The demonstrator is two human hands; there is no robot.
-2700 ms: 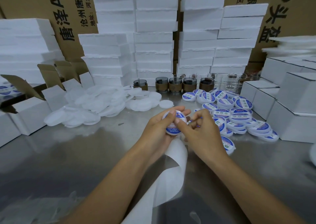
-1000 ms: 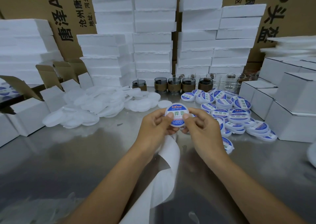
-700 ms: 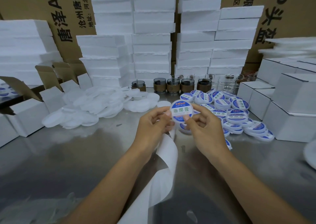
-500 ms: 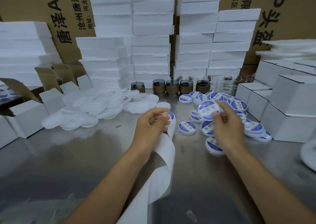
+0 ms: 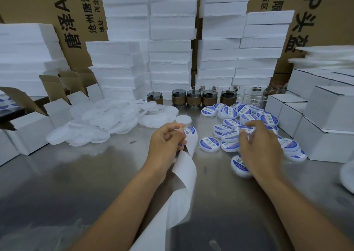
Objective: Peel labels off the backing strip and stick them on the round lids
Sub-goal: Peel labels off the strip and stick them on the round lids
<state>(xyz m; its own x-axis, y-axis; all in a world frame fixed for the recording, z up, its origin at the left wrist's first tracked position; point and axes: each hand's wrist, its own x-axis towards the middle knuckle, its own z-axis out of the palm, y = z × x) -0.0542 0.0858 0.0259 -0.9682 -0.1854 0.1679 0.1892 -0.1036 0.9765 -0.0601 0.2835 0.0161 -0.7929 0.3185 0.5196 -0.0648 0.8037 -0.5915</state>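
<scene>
mid-table, left hand [image 5: 166, 141] has its fingers curled round the top of the white backing strip [image 5: 184, 182], pinching it. one blue-and-white label [image 5: 190, 131] sits on the strip just past the fingertips. the strip curls down from the hand and runs toward the near edge of the steel table [image 5: 67, 183]. right hand [image 5: 258, 147] is over the heap of labelled lids [image 5: 229, 111], right of the strip. fingers bent, tips on a labelled lid [image 5: 246, 129] in the heap. it's blurred, so can't tell if it's gripping that lid or only touching it. blank lids [image 5: 99, 120] piled on the left side, one blank lid [image 5: 183, 119] lying alone just beyond the left hand. foam blocks [image 5: 170, 49] stacked at the back, row of dark jars [image 5: 193, 97] in front of them, white boxes [image 5: 329, 136] at right.
</scene>
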